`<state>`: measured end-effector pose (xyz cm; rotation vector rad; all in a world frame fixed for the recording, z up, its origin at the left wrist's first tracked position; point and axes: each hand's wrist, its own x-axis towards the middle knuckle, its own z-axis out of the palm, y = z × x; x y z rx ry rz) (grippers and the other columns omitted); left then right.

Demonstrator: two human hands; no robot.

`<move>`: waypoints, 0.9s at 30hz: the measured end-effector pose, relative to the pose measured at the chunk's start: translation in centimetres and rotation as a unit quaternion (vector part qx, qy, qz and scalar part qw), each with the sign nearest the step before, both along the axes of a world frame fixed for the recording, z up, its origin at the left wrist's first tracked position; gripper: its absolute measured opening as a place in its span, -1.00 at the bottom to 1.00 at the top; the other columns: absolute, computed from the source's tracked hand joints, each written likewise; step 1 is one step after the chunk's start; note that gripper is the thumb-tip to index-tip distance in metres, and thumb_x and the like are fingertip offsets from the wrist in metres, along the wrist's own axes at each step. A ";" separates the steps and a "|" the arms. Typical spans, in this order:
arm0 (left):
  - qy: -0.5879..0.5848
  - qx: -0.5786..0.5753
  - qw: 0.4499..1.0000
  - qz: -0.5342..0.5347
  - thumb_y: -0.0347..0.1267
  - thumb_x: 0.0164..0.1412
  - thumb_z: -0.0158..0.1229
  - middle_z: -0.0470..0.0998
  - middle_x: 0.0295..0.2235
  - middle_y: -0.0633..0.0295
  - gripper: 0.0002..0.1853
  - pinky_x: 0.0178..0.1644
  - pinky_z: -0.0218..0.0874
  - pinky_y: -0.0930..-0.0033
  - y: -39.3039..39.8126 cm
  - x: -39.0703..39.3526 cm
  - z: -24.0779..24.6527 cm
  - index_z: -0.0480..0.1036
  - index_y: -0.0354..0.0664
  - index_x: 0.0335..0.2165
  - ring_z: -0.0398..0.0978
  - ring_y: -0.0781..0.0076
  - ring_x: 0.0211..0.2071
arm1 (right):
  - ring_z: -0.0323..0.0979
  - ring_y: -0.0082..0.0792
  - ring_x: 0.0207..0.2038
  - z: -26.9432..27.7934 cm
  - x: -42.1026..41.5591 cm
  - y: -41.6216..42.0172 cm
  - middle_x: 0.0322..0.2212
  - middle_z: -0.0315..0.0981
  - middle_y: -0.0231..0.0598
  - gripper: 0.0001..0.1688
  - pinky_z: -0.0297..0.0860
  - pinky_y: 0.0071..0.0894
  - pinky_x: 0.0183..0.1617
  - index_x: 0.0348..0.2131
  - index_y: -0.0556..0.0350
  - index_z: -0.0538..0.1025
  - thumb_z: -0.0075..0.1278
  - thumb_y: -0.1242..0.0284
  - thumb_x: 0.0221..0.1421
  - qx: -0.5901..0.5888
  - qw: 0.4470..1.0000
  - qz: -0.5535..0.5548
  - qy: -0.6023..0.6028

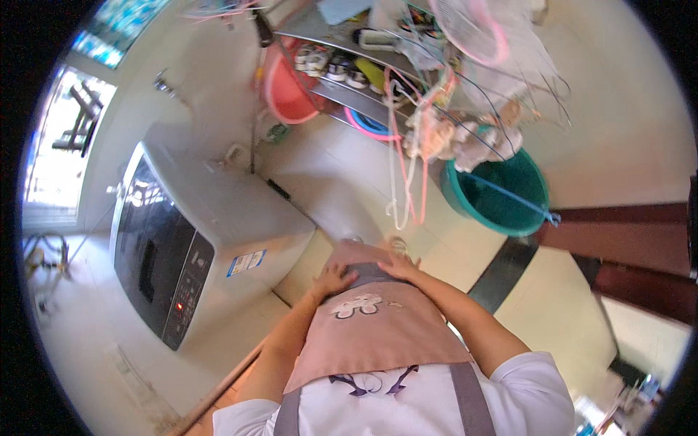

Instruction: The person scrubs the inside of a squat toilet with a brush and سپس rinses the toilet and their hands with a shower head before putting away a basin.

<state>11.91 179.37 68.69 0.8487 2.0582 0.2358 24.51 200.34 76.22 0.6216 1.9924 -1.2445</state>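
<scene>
My left hand [334, 280] lies flat against the dark pocket band of a pink apron [381, 332], its fingers spread. Across from it, my right hand [401, 267] rests on the other side of the same band, also with fingers apart. Neither hand holds anything. A white animal figure decorates the apron, which I wear over a white T-shirt [409, 406]. Beyond the hands, pink and white clothes hangers [401, 191] hang above the tiled floor. To the left stands a top-loading washing machine [223, 218] with its dark lid down and a red light on the panel.
A green tub [493, 201] with a blue pole across it sits on the right. Ahead is a metal rack [327, 32] holding shoes [346, 71], with a red basin [289, 90] beside it. A pink-rimmed mesh basket [474, 27] is higher up. Dark red wood [627, 240] edges the right.
</scene>
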 end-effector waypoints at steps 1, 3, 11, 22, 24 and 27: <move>0.006 -0.010 0.998 -0.066 0.14 -0.24 -0.28 -0.13 -0.06 0.17 -0.30 -0.09 -0.29 -0.03 0.2 1.5 -0.7 -0.06 0.07 -0.11 -0.18 0.14 -0.04 | -0.28 -0.12 -0.01 -0.7 3.2 -0.2 -0.08 -0.25 0.03 -0.16 -0.27 -0.28 0.00 -0.09 0.01 -0.01 -0.43 -0.14 -0.29 -0.021 0.999 -0.026 -0.013; 0.044 -0.059 0.984 -0.162 0.13 -0.23 -0.29 -0.19 -0.05 0.18 -0.32 -0.10 -0.31 -0.06 2.8 2.3 2.8 -0.08 0.11 -0.10 -0.23 0.17 -0.03 | -0.36 -0.10 0.00 -7.7 8.7 -1.5 -0.07 -0.33 0.04 -0.13 -0.32 -0.27 0.01 -0.07 0.00 -0.07 -0.44 -0.16 -0.30 -0.019 0.996 -0.037 -0.074; -0.388 -0.096 0.888 -0.230 -0.10 -0.07 -0.29 0.04 -0.12 0.15 -0.52 -0.07 -0.22 0.30 4.2 -3.1 -1.5 0.05 -0.04 -0.14 -0.02 0.12 -0.12 | -0.66 -0.23 -0.01 -6.6 16.3 -8.1 -0.05 -0.56 -0.17 -0.16 -0.51 -0.18 -0.01 -0.06 -0.11 -0.14 -0.47 -0.16 -0.28 -0.191 0.927 -0.323 0.016; -0.193 -0.020 0.952 -0.237 -0.15 -0.08 -0.25 0.23 -0.38 0.07 -0.65 -0.30 -0.03 0.26 -3.9 -10.3 -0.8 0.21 -0.19 -0.40 0.17 0.09 -0.36 | -0.24 -0.17 -0.16 -6.2 11.9 -15.4 -0.21 -0.19 -0.07 -0.30 -0.19 -0.21 -0.16 -0.15 0.01 0.02 -0.37 -0.01 -0.26 -0.054 0.930 -0.359 -0.053; -0.095 0.009 0.979 -0.182 -0.16 -0.08 -0.24 0.27 -0.43 0.05 -0.66 -0.35 0.00 0.25 -5.1 -9.6 -0.2 0.25 -0.22 -0.44 0.20 0.09 -0.40 | -0.17 -0.16 -0.18 -7.2 10.3 -13.2 -0.24 -0.12 -0.05 -0.32 -0.13 -0.21 -0.18 -0.17 0.03 0.05 -0.35 0.01 -0.25 -0.016 0.957 -0.285 -0.044; 0.046 0.034 0.998 -0.038 -0.18 -0.08 -0.23 0.32 -0.50 0.03 -0.65 -0.41 0.05 0.23 -8.5 -7.1 3.9 0.29 -0.27 -0.51 0.26 0.08 -0.47 | -0.05 -0.14 -0.22 -8.9 8.7 -11.4 -0.29 -0.02 -0.02 -0.36 -0.05 -0.22 -0.22 -0.19 0.06 0.09 -0.33 0.05 -0.25 0.039 0.988 -0.139 -0.046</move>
